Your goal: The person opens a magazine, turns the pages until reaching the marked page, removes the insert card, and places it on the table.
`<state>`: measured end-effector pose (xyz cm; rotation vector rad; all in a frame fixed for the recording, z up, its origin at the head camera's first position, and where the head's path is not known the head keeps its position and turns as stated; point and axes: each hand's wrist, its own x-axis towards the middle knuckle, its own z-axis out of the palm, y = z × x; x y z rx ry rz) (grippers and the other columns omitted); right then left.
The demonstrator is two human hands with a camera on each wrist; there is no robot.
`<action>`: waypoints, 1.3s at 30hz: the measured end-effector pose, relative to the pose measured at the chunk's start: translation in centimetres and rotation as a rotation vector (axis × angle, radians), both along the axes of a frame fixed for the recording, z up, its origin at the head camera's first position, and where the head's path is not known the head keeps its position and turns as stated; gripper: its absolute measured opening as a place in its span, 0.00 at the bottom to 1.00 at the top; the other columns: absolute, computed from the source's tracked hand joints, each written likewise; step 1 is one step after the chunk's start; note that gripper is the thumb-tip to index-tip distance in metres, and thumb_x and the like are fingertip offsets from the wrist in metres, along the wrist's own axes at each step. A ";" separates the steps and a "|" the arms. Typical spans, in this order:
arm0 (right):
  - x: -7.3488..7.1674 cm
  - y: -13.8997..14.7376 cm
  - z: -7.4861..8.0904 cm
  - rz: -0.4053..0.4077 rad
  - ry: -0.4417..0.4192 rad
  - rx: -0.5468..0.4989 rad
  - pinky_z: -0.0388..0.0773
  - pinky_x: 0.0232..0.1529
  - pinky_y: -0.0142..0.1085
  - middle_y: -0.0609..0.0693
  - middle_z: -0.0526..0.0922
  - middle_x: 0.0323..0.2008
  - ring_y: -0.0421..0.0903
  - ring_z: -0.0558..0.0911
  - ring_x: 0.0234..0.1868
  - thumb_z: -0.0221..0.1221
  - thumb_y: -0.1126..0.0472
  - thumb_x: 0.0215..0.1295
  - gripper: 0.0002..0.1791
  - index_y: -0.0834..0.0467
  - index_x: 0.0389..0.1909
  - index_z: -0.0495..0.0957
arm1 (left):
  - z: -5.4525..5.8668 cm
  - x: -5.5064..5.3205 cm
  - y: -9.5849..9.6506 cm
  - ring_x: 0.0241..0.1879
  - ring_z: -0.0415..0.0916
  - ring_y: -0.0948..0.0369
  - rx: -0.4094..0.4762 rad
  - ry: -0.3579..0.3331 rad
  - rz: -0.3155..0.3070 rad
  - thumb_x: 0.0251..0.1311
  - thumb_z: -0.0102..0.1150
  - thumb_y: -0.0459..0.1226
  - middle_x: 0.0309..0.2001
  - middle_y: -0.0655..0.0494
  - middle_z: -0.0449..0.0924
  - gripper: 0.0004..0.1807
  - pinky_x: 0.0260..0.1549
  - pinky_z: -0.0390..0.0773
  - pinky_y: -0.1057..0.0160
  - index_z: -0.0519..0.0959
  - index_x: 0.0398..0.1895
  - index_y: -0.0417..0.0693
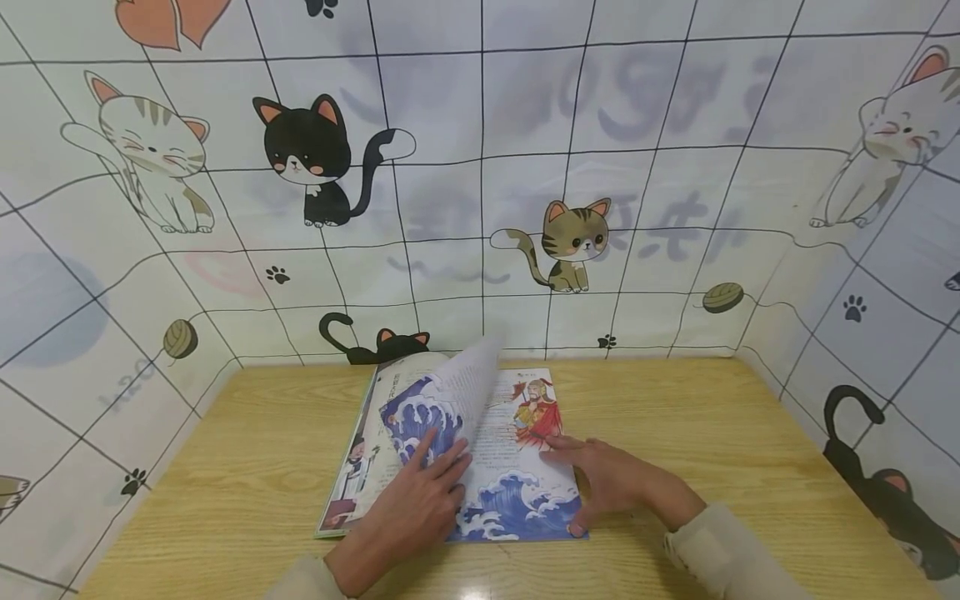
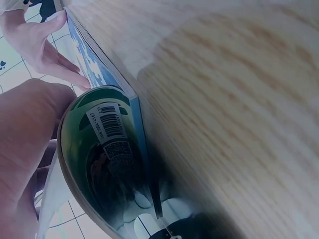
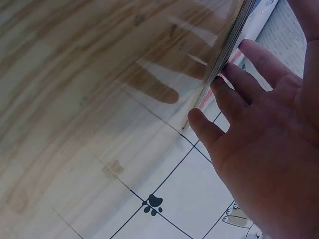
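Note:
An open picture book [image 1: 491, 450] lies on the table, text and blue waves on its right page beside a red-robed figure. One page [image 1: 474, 392] stands half lifted near the middle, curving over the left side. My left hand [image 1: 420, 504] rests its extended fingers on the wave picture at the foot of this page. At the right edge, my right hand [image 1: 618, 483] touches the book, thumb by the lower corner and fingers spread by the red figure. A barcode label [image 2: 107, 119] shows on the curved cover in the left wrist view. The right wrist view shows fingertips [image 3: 194, 117] along the book's edge.
The wooden table [image 1: 720, 433] extends around the book on both sides. Behind it and at the sides hangs a white gridded cloth [image 1: 450, 200] printed with cartoon cats, paw prints and yarn balls. The book's top edge lies close to the back cloth.

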<state>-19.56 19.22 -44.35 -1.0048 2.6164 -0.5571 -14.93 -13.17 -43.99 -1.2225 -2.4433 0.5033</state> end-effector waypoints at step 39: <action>-0.4 0.3 -0.5 0.031 0.012 -0.004 0.54 0.67 0.66 0.61 0.62 0.73 0.62 0.62 0.73 0.73 0.33 0.41 0.57 0.59 0.71 0.68 | -0.1 0.0 -0.5 0.66 0.70 0.47 0.211 -0.336 0.252 0.61 0.61 0.46 0.63 0.48 0.77 0.14 0.49 0.76 0.34 0.85 0.45 0.50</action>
